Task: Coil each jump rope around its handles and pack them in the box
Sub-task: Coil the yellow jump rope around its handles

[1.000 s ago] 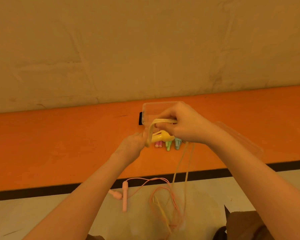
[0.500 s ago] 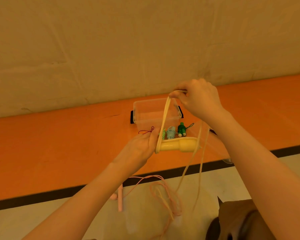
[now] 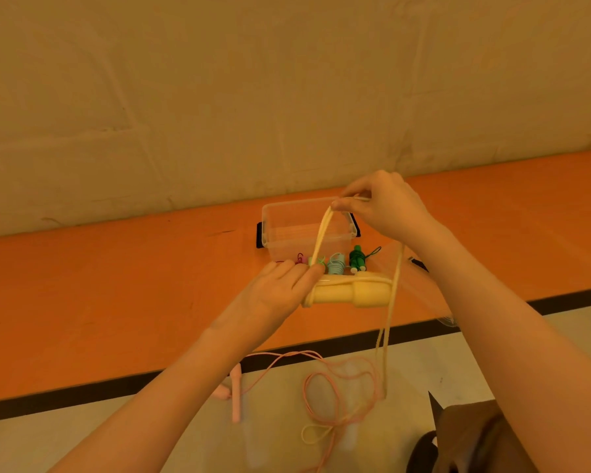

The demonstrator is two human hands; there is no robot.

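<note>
My left hand (image 3: 270,295) grips the left end of the yellow jump rope handles (image 3: 352,293), held level above the orange floor strip. My right hand (image 3: 386,206) pinches the yellow rope (image 3: 321,237) and holds it taut up and to the right of the handles, over the clear plastic box (image 3: 287,230). The rest of the yellow rope hangs down on the right to the floor. In front of the box lie several coiled ropes: pink, light green, light blue (image 3: 335,266) and dark green (image 3: 357,259). A loose pink jump rope (image 3: 338,387) lies on the pale floor below.
The box stands on the orange floor strip (image 3: 116,285) close to the beige wall (image 3: 287,97). A black line (image 3: 82,392) borders the pale floor nearer me. A clear lid (image 3: 446,319) lies right of my arm. My knee shows at the bottom right.
My right hand has pulled the yellow rope up and away from the handles, stretching it taut over the box. My left hand keeps the handles steady.
</note>
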